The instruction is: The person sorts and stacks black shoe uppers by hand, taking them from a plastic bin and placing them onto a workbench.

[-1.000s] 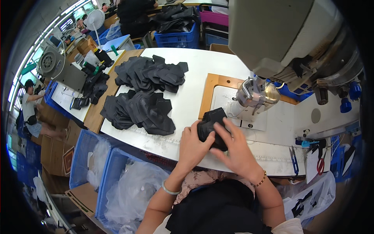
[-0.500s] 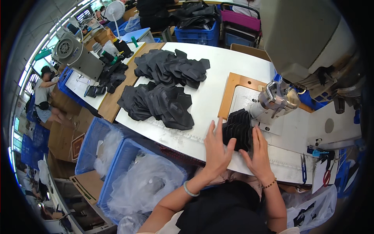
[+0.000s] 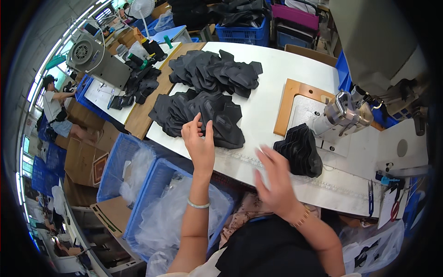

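Observation:
My left hand (image 3: 198,143) hovers over the near edge of a heap of dark fabric pieces (image 3: 217,117), thumb and fingers apart with nothing visible between them. Whether its fingertips touch the cloth I cannot tell. Behind that heap lies a second heap of similar dark pieces (image 3: 212,71). My right hand (image 3: 277,180), blurred by motion, is in the air above the table's front edge, its thumb and fingers spread and no object in it. Just to its right, a neat stack of dark fabric pieces (image 3: 299,152) sits on the white table (image 3: 263,108), beside the sewing machine (image 3: 341,115).
A wooden frame (image 3: 282,111) surrounds the machine bed. Thread snips (image 3: 370,198) and red-handled scissors (image 3: 395,207) are at the right. Blue crates (image 3: 127,231) with clear plastic bags stand below the table's left front. Another machine (image 3: 99,62) is at the far left; a person (image 3: 54,108) stands beyond.
Both hands have left the stack beside the machine. My left hand has moved left to the near heap; my right hand has lifted away leftward. The view has shifted slightly.

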